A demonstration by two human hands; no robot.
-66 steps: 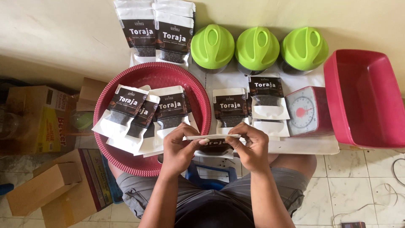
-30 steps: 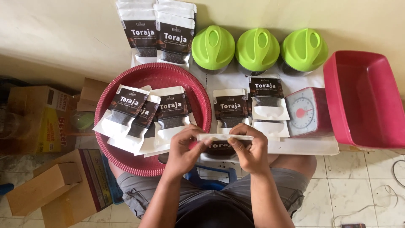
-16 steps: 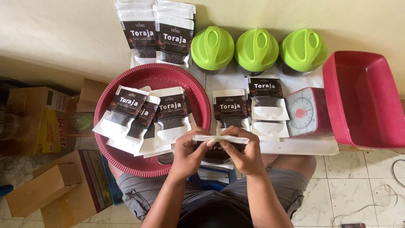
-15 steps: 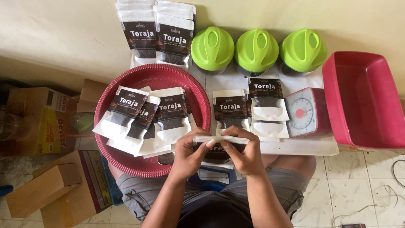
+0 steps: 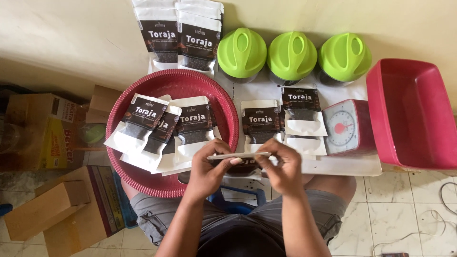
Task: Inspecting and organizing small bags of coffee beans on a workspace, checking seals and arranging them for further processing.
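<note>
Hands, left point(image 5: 205, 172) and right point(image 5: 282, 167), pinch a white pouch point(image 5: 238, 156) edge-on by its ends, fingers closed tight, above the table's point(image 5: 342, 165) near edge, beside the basket point(image 5: 178, 85).

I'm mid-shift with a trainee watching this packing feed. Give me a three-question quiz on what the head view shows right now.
1. True or false: both the left hand and the right hand grip the same flat pouch, held edge-on to the camera.
2. How many green-lidded jars stand in a row along the wall?
A. two
B. three
C. four
3. Fill in: the small kitchen scale sits between the loose pouches on the table and the empty red ____ on the right.

Key:
1. True
2. B
3. tub. The round red basket with pouches in it lies on the other side.
</note>
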